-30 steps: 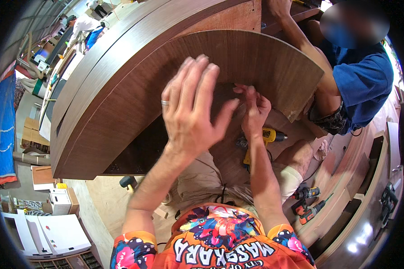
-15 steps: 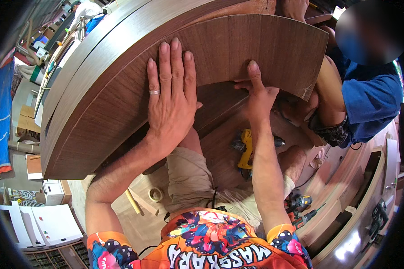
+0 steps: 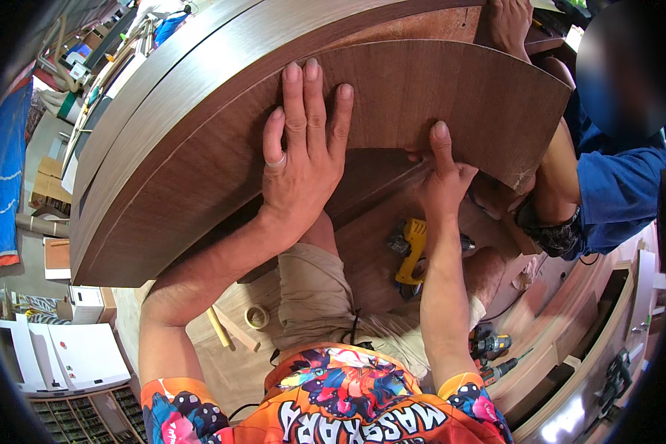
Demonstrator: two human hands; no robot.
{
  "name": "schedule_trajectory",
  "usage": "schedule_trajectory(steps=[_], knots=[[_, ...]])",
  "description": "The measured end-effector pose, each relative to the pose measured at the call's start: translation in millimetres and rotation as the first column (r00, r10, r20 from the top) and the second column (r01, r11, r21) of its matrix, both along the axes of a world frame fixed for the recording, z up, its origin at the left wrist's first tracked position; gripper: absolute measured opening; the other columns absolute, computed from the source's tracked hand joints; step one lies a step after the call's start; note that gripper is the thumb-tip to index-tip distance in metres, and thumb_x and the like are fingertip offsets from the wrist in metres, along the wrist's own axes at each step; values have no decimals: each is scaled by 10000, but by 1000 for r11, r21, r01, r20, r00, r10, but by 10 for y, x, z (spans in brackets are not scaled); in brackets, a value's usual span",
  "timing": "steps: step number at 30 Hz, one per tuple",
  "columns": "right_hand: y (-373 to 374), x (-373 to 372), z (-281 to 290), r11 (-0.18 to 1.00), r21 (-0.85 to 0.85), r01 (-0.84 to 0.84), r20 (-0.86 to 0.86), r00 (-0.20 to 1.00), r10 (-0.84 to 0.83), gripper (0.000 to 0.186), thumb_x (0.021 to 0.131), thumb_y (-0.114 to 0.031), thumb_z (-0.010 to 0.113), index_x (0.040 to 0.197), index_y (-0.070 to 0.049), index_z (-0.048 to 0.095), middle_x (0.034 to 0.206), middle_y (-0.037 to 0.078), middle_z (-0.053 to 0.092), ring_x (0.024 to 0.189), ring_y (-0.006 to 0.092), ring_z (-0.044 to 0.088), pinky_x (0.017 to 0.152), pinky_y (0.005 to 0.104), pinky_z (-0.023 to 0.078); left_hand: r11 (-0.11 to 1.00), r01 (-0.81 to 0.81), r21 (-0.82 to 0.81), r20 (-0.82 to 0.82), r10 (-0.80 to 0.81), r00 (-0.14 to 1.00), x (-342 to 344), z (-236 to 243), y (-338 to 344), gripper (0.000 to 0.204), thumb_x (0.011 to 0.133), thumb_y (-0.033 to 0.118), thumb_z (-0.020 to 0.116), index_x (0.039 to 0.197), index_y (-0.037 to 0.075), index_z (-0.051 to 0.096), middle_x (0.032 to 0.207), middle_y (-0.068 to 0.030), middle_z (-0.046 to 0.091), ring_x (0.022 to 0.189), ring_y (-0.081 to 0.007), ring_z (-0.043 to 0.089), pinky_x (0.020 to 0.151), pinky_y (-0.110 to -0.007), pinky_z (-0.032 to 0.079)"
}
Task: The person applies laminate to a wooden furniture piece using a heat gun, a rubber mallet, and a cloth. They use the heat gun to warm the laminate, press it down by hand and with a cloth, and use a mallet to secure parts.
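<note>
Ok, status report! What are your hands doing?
Left hand flat on curved wood panel. Right hand at its lower edge. Yellow drill below.

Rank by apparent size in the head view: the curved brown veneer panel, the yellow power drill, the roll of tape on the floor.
1. Curved brown veneer panel, by far the largest.
2. Yellow power drill.
3. Roll of tape, smallest.
The panel sits nearer the camera, which exaggerates its lead.

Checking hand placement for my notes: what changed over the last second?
The left hand went from lifted with spread fingers to pressed flat on the curved wooden panel. The right hand stayed at the panel's lower edge, its finger now stretched up. The yellow drill stayed put.
</note>
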State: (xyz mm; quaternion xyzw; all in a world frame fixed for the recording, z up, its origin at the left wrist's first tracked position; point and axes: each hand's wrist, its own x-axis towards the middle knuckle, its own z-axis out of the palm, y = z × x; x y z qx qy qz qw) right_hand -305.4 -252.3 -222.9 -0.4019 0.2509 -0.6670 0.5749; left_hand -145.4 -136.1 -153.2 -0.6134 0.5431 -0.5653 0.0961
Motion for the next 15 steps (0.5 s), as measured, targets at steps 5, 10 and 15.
schedule_trajectory(steps=[5, 10, 15], knots=[[43, -29, -63, 1000, 2, -12, 3, 1000, 12, 440, 941, -250, 835, 1190, 53, 636, 1083, 147, 694, 783, 233, 723, 604, 354, 597, 1000, -2, 0, 53, 2, 999, 44, 10, 19, 602, 1015, 184, 565, 1589, 61, 435, 1562, -328, 502, 1499, -427, 462, 1098, -515, 236], [21, -73, -88, 999, -17, -32, -1, 999, 32, 451, 936, -257, 839, 1204, 45, 636, 1094, 140, 693, 819, 232, 727, 605, 354, 605, 1000, -8, -15, 84, 9, 996, 51, 54, 15, 609, 1017, 214, 575, 1598, 97, 435, 1568, -301, 511, 1503, -398, 466, 1104, -514, 221], [82, -76, -67, 998, -44, -36, 23, 999, 37, 486, 930, -260, 846, 1241, 34, 617, 1091, 128, 683, 836, 231, 723, 618, 351, 611, 998, 70, -1, 5, -70, 998, 163, 13, 29, 631, 996, 285, 617, 1585, 126, 454, 1607, -300, 463, 1529, -393, 426, 1138, -525, 184]])
